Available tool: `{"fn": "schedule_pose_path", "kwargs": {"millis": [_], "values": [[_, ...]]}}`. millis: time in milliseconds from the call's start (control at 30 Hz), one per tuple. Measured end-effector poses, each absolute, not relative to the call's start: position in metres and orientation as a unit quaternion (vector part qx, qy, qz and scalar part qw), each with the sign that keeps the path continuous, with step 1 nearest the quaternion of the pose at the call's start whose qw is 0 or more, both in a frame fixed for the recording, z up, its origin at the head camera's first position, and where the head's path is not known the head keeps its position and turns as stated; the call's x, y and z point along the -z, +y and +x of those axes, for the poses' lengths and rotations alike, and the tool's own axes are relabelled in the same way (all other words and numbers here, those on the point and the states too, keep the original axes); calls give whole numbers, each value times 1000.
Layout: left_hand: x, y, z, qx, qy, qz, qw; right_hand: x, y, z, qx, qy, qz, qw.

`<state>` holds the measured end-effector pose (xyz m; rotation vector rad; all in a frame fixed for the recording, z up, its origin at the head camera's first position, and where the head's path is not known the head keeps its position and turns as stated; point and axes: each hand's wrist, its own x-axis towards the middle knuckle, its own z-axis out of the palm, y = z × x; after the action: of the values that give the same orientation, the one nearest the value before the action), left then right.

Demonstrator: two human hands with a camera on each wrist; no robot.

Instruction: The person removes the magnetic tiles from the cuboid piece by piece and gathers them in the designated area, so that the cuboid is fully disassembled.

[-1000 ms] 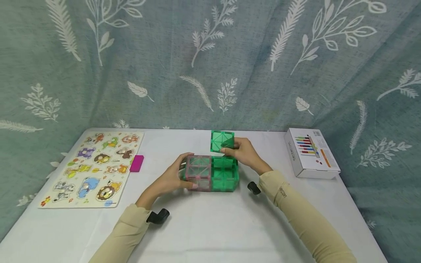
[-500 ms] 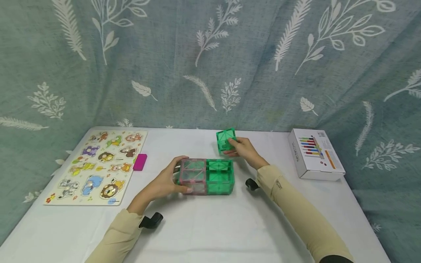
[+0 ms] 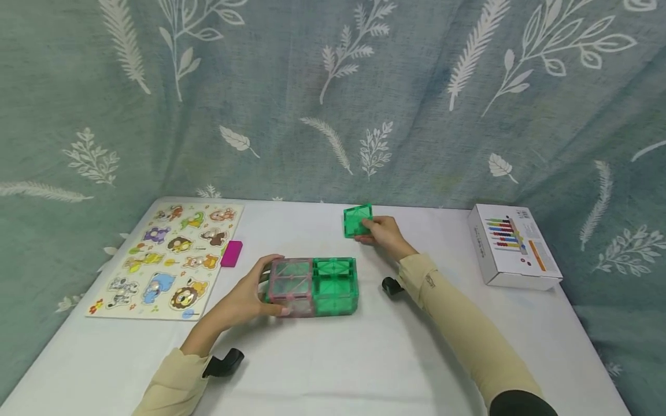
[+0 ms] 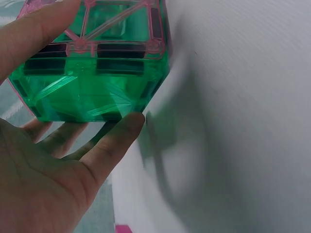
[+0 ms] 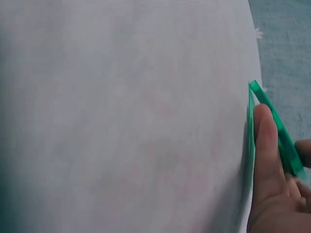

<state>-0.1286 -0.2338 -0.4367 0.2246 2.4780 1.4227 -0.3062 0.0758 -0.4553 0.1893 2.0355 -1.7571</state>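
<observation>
My left hand (image 3: 234,300) grips the left end of a box-shaped block of see-through magnetic tiles, thumb at the front and fingers behind. The block's left half has pink tiles (image 3: 290,280); its right half has green tiles (image 3: 335,289). In the left wrist view, the fingertips reach the green end wall (image 4: 82,92) below a pink-framed tile (image 4: 116,24). Behind and right of the block, my right hand (image 3: 387,234) pinches green square magnetic tiles (image 3: 356,221). The right wrist view shows two green tiles (image 5: 287,141) meeting at one edge, a finger between them.
At the left lies an animal peg puzzle board (image 3: 166,260), with a magenta block (image 3: 231,254) at its right edge. A white box (image 3: 515,248) with a printed picture stands at the right. A patterned curtain (image 3: 291,162) hangs behind the white table (image 3: 322,370).
My right hand has drawn the green tiles back from above the block's rear edge, leaving a gap between them. My left hand has shifted the block left and closer to me.
</observation>
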Motion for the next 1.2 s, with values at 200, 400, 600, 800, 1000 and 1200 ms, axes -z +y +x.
{"fn": "schedule_pose_path", "kwargs": {"millis": [200, 400, 600, 800, 1000, 1200], "values": [[437, -243, -117, -493, 858, 73, 124, 459, 67, -307, 632, 747, 91, 184], [436, -245, -113, -498, 855, 73, 123, 463, 62, -307, 635, 748, 115, 151], [436, -246, -112, -499, 856, 71, 118, 464, 55, -307, 630, 755, 122, 132], [436, -245, -111, -494, 859, 70, 114, 464, 52, -309, 584, 795, 114, 116], [435, -244, -112, -494, 859, 69, 116, 465, 54, -310, 553, 820, 93, 115], [435, -244, -110, -495, 859, 61, 114, 465, 53, -311, 493, 860, 67, 111]]}}
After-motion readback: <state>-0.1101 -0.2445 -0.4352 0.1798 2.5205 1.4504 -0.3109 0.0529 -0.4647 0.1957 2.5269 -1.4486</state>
